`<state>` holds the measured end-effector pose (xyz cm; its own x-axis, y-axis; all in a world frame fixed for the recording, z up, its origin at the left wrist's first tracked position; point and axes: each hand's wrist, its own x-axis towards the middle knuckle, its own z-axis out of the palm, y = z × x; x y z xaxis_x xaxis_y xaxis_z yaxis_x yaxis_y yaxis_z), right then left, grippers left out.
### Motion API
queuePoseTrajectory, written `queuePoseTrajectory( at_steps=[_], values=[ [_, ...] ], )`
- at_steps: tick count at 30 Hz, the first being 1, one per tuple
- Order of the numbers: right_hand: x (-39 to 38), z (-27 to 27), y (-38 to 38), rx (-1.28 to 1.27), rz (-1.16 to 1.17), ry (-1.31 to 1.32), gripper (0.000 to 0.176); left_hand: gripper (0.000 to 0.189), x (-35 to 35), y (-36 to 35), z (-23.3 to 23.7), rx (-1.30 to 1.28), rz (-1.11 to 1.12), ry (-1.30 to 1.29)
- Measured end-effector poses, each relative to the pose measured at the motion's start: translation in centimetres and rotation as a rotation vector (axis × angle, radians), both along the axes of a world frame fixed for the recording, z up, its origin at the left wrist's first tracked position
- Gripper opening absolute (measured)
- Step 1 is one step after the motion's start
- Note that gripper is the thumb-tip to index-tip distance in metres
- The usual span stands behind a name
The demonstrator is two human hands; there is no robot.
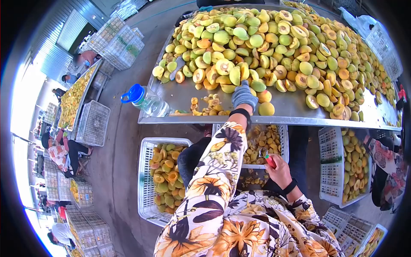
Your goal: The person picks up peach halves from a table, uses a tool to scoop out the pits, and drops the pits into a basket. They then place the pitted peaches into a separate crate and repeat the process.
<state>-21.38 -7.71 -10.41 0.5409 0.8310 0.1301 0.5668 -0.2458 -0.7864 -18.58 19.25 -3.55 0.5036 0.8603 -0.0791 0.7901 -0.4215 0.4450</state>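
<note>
My left hand [245, 96], in a grey-blue glove, reaches to the near edge of a heap of yellow-green halved fruit [257, 40] that looks like peaches. Its fingers close at the lower end of an upright peach half [244, 70]; the far side of the grip is hidden. Below the table edge, my bare right hand [280, 172] is wrapped round the red handle of a pitting tool [270, 161]. The tool's metal loop points up, over a white crate [285, 143] of small fruit pieces. Nothing sits in the loop that I can make out.
The metal table [205, 120] bears a blue-capped water bottle [150, 102] and scraps [209, 106]. Crates of fruit stand at left [142, 180] and right [332, 145]. Another person's patterned sleeve [385, 156] is at far right. People work at a second table [81, 92].
</note>
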Motion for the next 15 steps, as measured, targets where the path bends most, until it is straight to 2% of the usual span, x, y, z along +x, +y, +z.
queuePoseTrajectory(
  at_steps=[2, 3, 5, 7, 8, 9, 11, 15],
  values=[
    [0.4, 0.0, -0.7, -0.009, -0.031, -0.003, 0.03, 0.069, -0.6, 0.2, 0.0, -0.008, 0.003, -0.161],
    [0.7, 0.2, -0.8, -0.021, -0.024, 0.028, 0.032, 0.069, -1.3, 0.4, 0.1, -0.014, -0.012, -0.158],
    [0.6, 1.1, -0.5, -0.035, -0.031, 0.078, 0.034, 0.058, -3.6, 0.5, 0.1, -0.587, -0.057, -0.778],
    [0.5, 2.9, 0.1, -0.071, -0.072, 0.217, 0.036, 0.048, -6.7, -0.9, 1.6, -1.186, -0.152, -1.205],
    [0.6, 2.7, 0.3, -0.046, -0.048, 0.238, 0.037, 0.055, -7.8, -1.9, 2.0, -1.277, -0.183, -1.299],
    [0.5, 2.7, 0.6, -0.049, -0.053, 0.249, 0.037, 0.066, -8.9, -3.4, 3.3, -1.315, -0.073, -1.336],
    [0.1, 2.9, 1.5, 0.047, -0.014, 0.253, 0.04, 0.07, -10.5, -4.2, 2.3, -1.463, -0.141, -1.355],
    [-0.7, 6.2, 3.0, 0.149, 0.1, 0.116, 0.04, 0.061, -12.6, -6.4, -0.1, -1.434, 0.109, -1.359]
  ],
)
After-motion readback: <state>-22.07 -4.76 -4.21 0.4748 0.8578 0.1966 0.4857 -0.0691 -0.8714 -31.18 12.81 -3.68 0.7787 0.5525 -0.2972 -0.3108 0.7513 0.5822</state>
